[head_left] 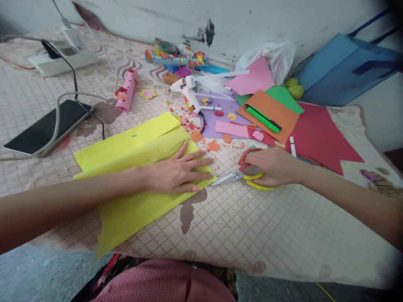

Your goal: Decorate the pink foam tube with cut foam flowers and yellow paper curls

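My left hand [176, 172] lies flat with fingers spread on a folded sheet of yellow paper [135, 214], pressing it against the table. A fold line runs lengthwise through the sheet. In my right hand [273, 165] is a pair of scissors [234, 176] with red and yellow handles. My fingers are wrapped through the handles. The blades point left, and their tips meet the right corner of the yellow paper; they look nearly closed. Whether paper sits between the blades I cannot tell.
Behind the paper stands a white glue gun [189, 92] among paper scraps. Coloured sheets, including orange paper [272, 113] bearing a green marker [262, 118], lie at the right. A pink paper roll [126, 90], power bank [50, 126], cables and power strip [63, 58] occupy the left. A blue bag [343, 69] stands back right.
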A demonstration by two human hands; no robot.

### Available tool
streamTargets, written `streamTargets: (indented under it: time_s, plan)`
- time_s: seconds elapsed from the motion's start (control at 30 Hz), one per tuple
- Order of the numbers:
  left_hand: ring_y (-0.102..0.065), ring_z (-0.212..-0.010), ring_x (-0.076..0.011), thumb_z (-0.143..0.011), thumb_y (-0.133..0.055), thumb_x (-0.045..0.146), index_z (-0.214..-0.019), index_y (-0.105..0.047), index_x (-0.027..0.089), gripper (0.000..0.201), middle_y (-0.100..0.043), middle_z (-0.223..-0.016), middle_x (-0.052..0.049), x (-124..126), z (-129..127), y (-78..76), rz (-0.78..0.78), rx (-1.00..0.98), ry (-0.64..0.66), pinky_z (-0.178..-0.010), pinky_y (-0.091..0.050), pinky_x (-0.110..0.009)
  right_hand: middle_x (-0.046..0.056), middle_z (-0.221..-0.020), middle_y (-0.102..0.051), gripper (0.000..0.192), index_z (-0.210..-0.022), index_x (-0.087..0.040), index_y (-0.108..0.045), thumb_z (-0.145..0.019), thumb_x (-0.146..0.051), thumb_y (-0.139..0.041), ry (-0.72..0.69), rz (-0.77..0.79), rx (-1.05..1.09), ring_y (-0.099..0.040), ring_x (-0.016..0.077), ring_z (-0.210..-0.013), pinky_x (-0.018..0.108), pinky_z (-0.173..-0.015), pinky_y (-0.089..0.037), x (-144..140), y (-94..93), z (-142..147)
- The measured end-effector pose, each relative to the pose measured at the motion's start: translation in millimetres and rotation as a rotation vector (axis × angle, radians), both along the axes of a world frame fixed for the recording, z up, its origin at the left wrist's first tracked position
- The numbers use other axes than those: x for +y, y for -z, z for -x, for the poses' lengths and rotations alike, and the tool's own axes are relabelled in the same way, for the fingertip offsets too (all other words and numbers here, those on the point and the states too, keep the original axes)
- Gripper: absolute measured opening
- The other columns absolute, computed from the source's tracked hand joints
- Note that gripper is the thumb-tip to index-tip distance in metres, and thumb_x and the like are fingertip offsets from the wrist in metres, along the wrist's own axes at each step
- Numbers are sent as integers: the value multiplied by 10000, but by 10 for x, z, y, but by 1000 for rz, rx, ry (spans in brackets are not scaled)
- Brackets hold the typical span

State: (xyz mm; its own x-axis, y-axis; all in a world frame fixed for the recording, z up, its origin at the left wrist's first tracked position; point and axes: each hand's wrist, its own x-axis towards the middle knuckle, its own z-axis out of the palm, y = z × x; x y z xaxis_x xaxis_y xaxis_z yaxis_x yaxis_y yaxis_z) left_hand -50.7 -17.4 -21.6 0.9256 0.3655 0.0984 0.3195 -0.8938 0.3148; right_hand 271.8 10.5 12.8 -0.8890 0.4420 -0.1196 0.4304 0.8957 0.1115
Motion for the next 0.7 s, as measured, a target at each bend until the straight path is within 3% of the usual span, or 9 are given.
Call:
streamTargets:
  time_s: [0.47, 0.7]
  plan:
    - [-158, -1371, -317, -930, -344, 407, -1354, -379, 283, 444, -245, -1488, -75, -2, -11, 2, -31, 27, 8, -1049, -1, -637, 41, -704, -621, 288, -831, -165, -550, -803, -449, -509, -69, -83, 16, -581, 194, -632, 288, -566, -346, -4, 25, -89]
    - [-124, -1382, -296, -930, -333, 417, -1379, -333, 290, 466, -208, -1501, -70, 1, 12, -36, -9, 6, 28, -1064, 0, -610, 85, -821, -629, 310, -912, -143, -557, -776, -421, -534, 5, -24, -34, -594, 233, -741, 310, -622, -391, -19, -3, -86]
